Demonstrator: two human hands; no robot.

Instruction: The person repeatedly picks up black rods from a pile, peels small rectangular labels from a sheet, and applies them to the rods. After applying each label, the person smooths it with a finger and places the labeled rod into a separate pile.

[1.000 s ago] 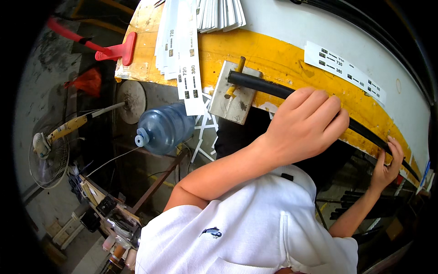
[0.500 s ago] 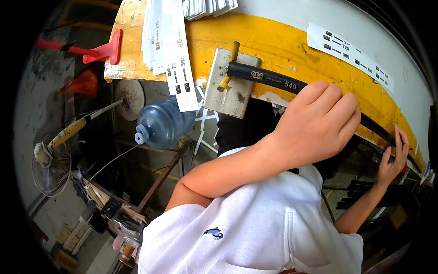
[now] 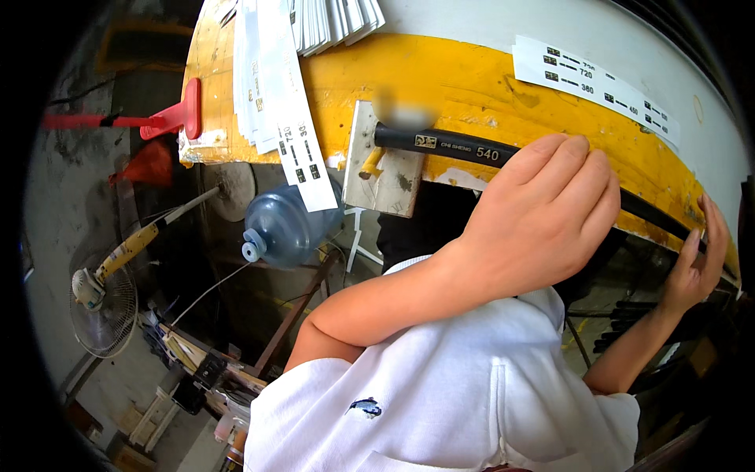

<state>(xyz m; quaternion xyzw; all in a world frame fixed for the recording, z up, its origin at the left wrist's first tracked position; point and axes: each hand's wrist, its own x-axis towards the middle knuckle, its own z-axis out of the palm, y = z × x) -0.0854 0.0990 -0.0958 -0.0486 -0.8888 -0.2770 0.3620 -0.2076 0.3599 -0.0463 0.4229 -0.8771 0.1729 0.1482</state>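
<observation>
A long, slightly curved black bar (image 3: 448,145) with light printed markings runs from mid-bench toward the right. My left hand (image 3: 543,208) is closed over its middle, knuckles upward, hiding part of it. The bar's left end rests on a worn grey metal block (image 3: 397,193) at the bench edge, beside a yellow peg (image 3: 371,163). A blurred patch hides the area just above that end. Farther right, my right hand (image 3: 694,263) has its fingers stretched and thumb apart beside the bar's other end. Whether it touches the bar is unclear.
Printed white strips (image 3: 295,134) overhang the bench's left edge; another printed sheet (image 3: 590,82) lies at its back right. A red plastic tool (image 3: 189,112) sits at the left corner. Below are a blue water bottle (image 3: 287,224) and a fan (image 3: 102,315).
The view has shifted, so the bench and block appear farther left and lower. My right hand has moved right, its fingers more spread. My left hand stays closed over the bar.
</observation>
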